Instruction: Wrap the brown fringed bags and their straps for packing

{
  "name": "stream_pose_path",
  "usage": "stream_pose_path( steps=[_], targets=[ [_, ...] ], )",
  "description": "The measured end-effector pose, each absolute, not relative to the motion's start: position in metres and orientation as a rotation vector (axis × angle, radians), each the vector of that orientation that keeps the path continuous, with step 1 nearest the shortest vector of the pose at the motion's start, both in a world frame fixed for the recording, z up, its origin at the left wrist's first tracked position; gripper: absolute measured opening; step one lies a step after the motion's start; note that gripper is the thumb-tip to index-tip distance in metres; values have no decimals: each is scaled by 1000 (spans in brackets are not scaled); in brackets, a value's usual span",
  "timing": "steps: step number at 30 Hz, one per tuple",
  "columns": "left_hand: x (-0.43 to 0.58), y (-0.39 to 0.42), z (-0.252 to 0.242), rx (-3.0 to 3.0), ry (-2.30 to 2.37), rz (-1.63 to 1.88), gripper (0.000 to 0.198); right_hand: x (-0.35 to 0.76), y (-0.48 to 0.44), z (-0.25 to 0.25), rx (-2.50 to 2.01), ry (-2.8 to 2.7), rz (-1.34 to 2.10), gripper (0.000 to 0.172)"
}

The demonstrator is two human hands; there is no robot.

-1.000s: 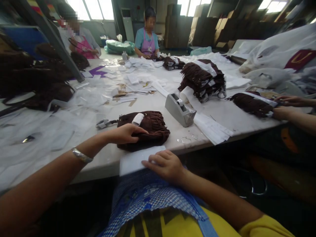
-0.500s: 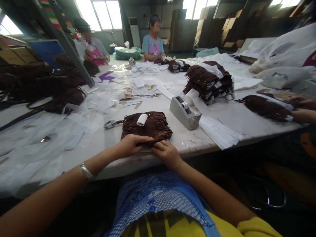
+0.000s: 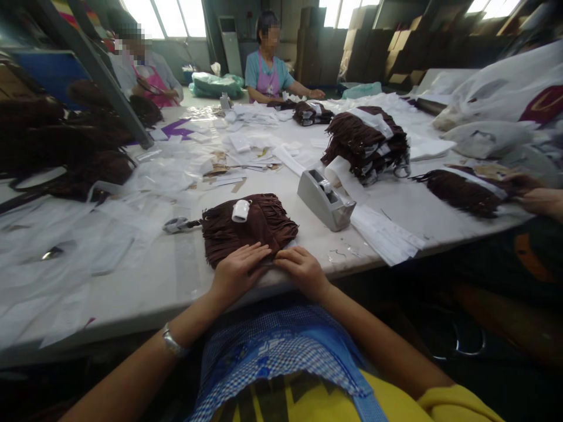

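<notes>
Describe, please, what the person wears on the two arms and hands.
Both forearms are bare, and neither the left hand nor the right hand has a glove. A silver metal bracelet circles the left wrist. A yellow sleeve shows at the right upper arm.

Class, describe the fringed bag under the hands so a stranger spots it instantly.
On the white table, look left of the grey tape dispenser, at the near edge. This brown fringed bag lies alone, unstacked, a white wrapped piece on top, left hand and right hand on it.
</notes>
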State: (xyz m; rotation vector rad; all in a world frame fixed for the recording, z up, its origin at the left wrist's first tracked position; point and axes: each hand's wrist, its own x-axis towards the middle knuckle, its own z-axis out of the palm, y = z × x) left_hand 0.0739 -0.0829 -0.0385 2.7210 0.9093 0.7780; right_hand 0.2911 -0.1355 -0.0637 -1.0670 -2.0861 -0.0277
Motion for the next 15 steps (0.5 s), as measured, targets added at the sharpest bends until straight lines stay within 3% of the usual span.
stream_pose_path(
  steps=[6,11,15],
  targets=[
    [75,-84,-40,2616,1025,910,35,320,-136,-53,-1329,-1590,227,27],
    [76,-81,-31,2573,1057,819,41,326,-104,-47,-1437,-1578,492,37],
    [89,-89,-25,2646,1129,789,46,326,-83,-46,-1461,-1587,557,28]
  ],
)
